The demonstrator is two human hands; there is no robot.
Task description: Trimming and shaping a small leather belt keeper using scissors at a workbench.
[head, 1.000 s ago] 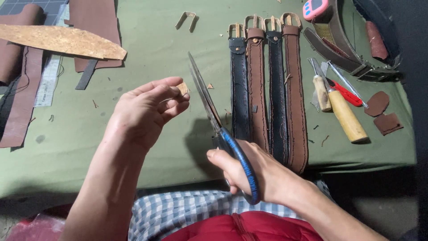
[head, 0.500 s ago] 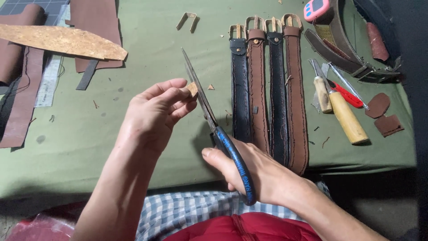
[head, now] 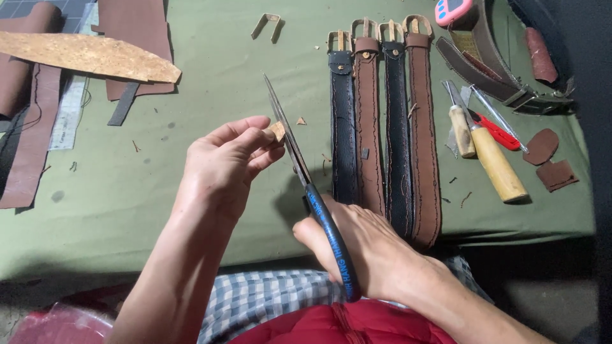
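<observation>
My left hand (head: 223,162) pinches a small tan scrap of leather (head: 277,131) between thumb and fingertips, above the green table cover (head: 210,76). My right hand (head: 366,245) grips the blue handles of a long pair of scissors (head: 299,162). The blades point away from me and lie right against the scrap's right edge. Both hands hover over the near middle of the table.
Several black and brown leather belts (head: 382,127) lie side by side to the right. Beyond them are wooden-handled tools (head: 494,162), a red-handled tool (head: 494,130) and brown leather scraps (head: 548,159). A cork-like sheet (head: 83,54) and brown leather strips (head: 32,127) lie at the left.
The scissors and my right hand have shifted slightly left and nearer the scrap; my left hand has held the scrap in almost the same place.
</observation>
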